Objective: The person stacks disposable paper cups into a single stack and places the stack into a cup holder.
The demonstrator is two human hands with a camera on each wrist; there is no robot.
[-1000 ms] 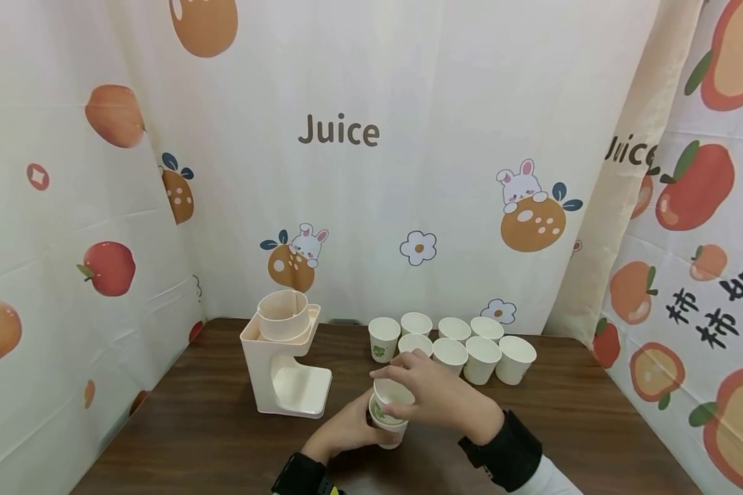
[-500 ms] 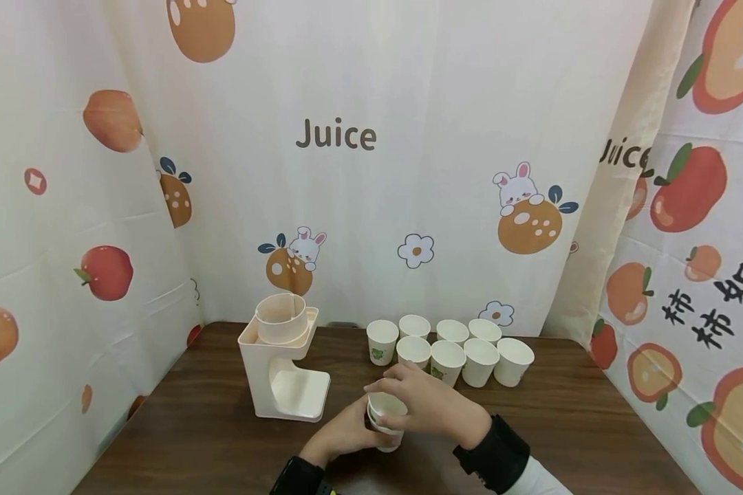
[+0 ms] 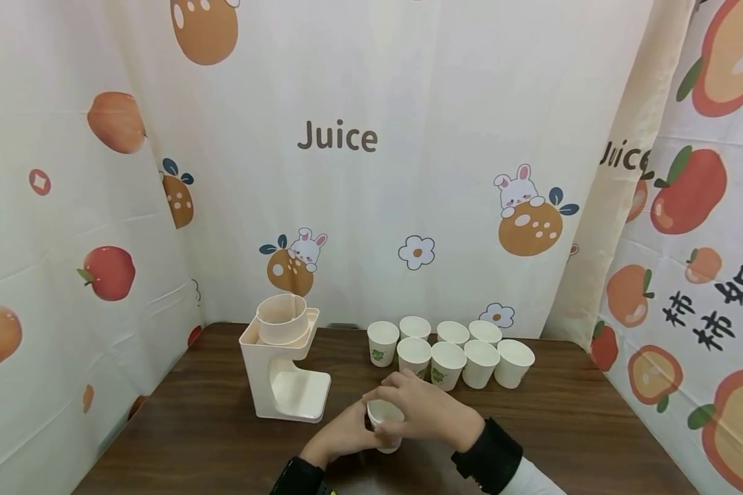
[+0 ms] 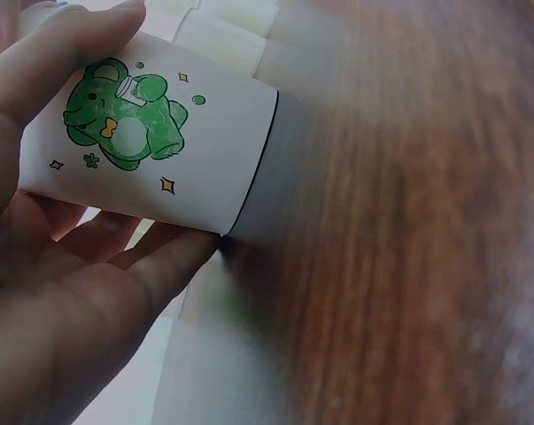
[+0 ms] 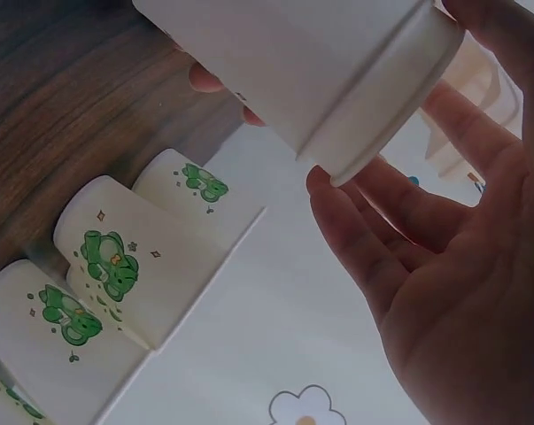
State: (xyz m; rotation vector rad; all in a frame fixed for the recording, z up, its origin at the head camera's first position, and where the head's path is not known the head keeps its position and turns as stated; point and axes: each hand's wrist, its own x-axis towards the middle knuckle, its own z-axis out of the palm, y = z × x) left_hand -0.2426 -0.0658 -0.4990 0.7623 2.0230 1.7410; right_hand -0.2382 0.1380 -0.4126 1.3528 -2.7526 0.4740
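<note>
Two white paper cups, one nested inside the other, stand upright at the front middle of the table. My left hand [image 3: 345, 432] grips the outer paper cup [image 4: 215, 115] from the left, thumb and fingers round its wall; a green bear is printed there. From above, my right hand [image 3: 430, 410] holds the inner paper cup [image 3: 385, 411] between thumb and fingers at its rim. In the right wrist view the inner cup's rim [image 5: 399, 111] stands just past the outer one's. Most of the inner cup's wall is hidden.
Several white paper cups [image 3: 448, 361] stand in two rows behind my hands, mouths up. To the left is a cream-coloured appliance [image 3: 260, 375] with a round opening on top and a flat base. A fruit-print curtain [image 3: 371, 185] closes off the table's back.
My right hand has lowered the inner cup deeper into the outer one; their rims are now close together. My left hand keeps its grip at nearly the same place.
</note>
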